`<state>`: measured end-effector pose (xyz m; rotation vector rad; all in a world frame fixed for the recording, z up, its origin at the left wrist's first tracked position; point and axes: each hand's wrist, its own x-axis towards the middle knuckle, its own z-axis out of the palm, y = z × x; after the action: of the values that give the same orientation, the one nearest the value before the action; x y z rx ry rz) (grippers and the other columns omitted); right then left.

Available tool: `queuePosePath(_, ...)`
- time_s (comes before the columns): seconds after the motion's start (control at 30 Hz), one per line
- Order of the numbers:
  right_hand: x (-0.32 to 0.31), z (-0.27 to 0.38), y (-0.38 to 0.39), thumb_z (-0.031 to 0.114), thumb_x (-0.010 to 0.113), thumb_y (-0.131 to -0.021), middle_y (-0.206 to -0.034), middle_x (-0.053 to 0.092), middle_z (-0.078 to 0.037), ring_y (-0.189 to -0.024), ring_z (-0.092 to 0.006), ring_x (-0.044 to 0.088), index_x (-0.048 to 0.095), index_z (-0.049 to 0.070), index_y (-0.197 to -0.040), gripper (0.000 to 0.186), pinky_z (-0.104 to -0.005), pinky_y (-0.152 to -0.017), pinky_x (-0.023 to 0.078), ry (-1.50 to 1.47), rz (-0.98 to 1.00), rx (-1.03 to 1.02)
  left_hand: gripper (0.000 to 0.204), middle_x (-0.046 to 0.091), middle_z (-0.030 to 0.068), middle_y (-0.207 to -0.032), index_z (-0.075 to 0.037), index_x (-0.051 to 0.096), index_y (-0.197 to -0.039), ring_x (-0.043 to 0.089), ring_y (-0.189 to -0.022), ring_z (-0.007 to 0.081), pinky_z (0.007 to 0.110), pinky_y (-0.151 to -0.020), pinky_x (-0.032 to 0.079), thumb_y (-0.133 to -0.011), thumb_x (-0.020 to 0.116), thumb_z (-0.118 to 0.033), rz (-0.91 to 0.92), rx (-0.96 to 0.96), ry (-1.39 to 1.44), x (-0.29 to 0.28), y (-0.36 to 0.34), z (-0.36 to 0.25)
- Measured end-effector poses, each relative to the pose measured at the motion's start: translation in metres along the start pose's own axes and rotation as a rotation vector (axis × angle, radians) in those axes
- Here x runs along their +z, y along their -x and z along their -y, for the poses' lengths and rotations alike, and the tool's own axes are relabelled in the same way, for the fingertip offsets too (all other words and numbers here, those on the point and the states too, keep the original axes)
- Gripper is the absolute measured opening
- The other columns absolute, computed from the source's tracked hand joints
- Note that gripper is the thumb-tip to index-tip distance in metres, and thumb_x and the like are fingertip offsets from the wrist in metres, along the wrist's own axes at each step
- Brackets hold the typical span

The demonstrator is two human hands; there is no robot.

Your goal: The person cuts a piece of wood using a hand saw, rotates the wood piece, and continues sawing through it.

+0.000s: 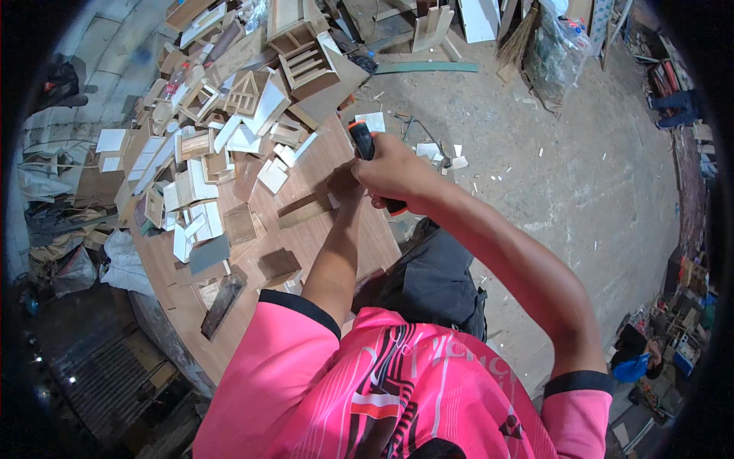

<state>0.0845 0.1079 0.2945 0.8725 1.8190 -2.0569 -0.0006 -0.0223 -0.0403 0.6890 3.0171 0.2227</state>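
My right hand (391, 170) is closed around a black tool handle with orange ends (362, 140), above the near right edge of the wooden table (329, 157). The tool's working part is hidden, so its exact kind does not show. Close by and lower, my left hand (345, 182) is in shadow, largely covered by my right hand. Its fingers cannot be made out. Beneath my left forearm lies a flat strip of wood (304, 213) on the tabletop, near the left hand. Whether that hand touches it is unclear.
Wood offcuts and white boards (202, 222) crowd the table's left and far side, including a small wooden rack (310, 69). A dark wood block (223, 306) lies near the left edge. On the concrete floor (566, 176) are white scraps, a green strip (428, 67) and a broom (516, 46).
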Motion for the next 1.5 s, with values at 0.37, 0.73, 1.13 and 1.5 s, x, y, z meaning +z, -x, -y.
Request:
queuePosePath(0.37,-0.011,0.041,0.021,0.002,0.053,-0.076,-0.061,0.05,-0.007,-0.046,-0.0155,0.05,0.048,-0.004,-0.091,0.017,-0.032,-0.04,0.043,-0.04,-0.002,0.028,0.034,0.069,0.0041,-0.075,-0.018,0.068,-0.072,0.069,-0.07,0.0239,0.038,-0.055,0.054,-0.072,0.068,-0.052,0.027,0.03,-0.166,-0.001,0.0,-0.01)
queuePosePath(0.73,-0.012,-0.122,-0.143,0.004,0.052,-0.078,-0.058,0.05,-0.006,-0.044,-0.0163,0.051,0.051,0.001,-0.078,0.003,-0.033,-0.037,0.04,-0.202,-0.156,0.156,0.05,0.065,0.0034,-0.077,-0.018,0.064,-0.091,0.066,-0.071,0.0272,0.044,-0.06,0.053,-0.063,0.075,-0.057,0.065,0.397,-0.128,-0.02,0.002,-0.006)
queuePosePath(1.13,0.034,-0.137,-0.08,0.007,0.056,-0.076,-0.07,0.058,-0.014,-0.064,-0.0276,0.06,0.054,-0.002,-0.098,0.024,-0.0402,-0.063,0.05,0.148,-0.376,-0.3,0.019,0.068,0.0044,-0.073,-0.014,0.066,-0.071,0.067,-0.072,0.0287,0.043,-0.059,0.052,-0.078,0.064,-0.032,-0.17,0.193,0.783,0.026,0.006,0.011)
queuePosePath(1.5,0.009,-0.041,0.085,0.005,0.053,-0.083,-0.073,0.049,-0.014,-0.068,-0.0217,0.048,0.048,-0.001,-0.096,0.016,-0.0343,-0.066,0.043,-0.017,-0.232,-0.099,0.048,0.066,0.0134,-0.074,-0.011,0.069,-0.08,0.064,-0.074,0.0376,0.051,-0.071,0.047,-0.088,0.044,-0.051,0.095,-0.042,0.175,-0.025,-0.001,-0.026)
